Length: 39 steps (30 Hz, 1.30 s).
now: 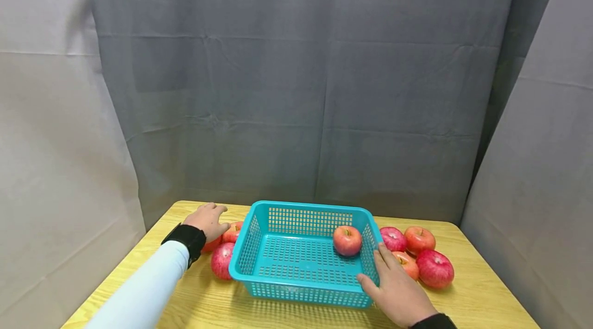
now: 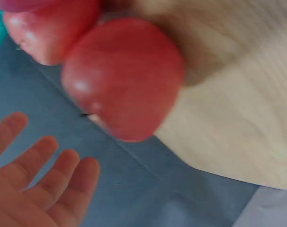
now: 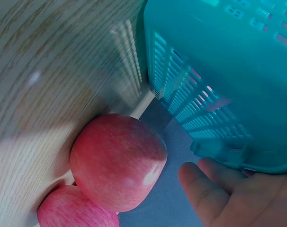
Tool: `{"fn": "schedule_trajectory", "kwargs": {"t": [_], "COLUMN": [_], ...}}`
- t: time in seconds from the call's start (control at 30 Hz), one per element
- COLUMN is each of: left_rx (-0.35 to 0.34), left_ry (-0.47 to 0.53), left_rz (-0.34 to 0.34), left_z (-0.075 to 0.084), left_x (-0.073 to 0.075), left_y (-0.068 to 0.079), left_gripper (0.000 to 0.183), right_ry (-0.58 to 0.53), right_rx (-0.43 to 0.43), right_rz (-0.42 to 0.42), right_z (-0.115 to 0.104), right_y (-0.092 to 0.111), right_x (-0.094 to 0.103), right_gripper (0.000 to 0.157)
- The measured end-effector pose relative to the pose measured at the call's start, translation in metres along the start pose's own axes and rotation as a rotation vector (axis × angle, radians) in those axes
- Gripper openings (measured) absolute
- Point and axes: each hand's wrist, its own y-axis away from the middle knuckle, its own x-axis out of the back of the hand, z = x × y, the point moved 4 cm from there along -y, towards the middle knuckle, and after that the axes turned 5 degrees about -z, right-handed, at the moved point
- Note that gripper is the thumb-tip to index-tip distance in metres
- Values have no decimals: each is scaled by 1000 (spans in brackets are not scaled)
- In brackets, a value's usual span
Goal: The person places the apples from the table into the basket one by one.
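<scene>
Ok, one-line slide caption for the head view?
Left hand near apples, right hand at the right edge of a teal basket holding one apple.

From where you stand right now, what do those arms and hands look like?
They are a person's. The left hand and right hand are both ungloved. A broad black wristband circles the left wrist, meeting a plain, pale blue sleeve. A black band shows at the right wrist, cut off by the picture's edge; no right sleeve is visible.
</scene>
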Motion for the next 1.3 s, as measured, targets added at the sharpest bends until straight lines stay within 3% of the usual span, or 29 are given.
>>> {"fn": "schedule_trajectory", "kwargs": {"t": [0.37, 0.63, 0.8, 1.3], "left_rx": [16, 59, 72, 89], "left_ry": [19, 27, 39, 49], "left_rz": [4, -32, -45, -47], "left_z": [-27, -40, -42, -40], "left_x": [-22, -42, -49, -51], "left_y": [5, 3, 0, -2], "left_gripper": [46, 57, 61, 65], "right_ry": [3, 3, 4, 6], "right_rx": [4, 12, 11, 15], "right_rz": [5, 9, 10, 21], "right_z": [-1, 0, 0, 1], "right_y": [-1, 0, -1, 0], "right_x": [0, 0, -1, 0], "right_gripper": [102, 101, 101, 100]}}
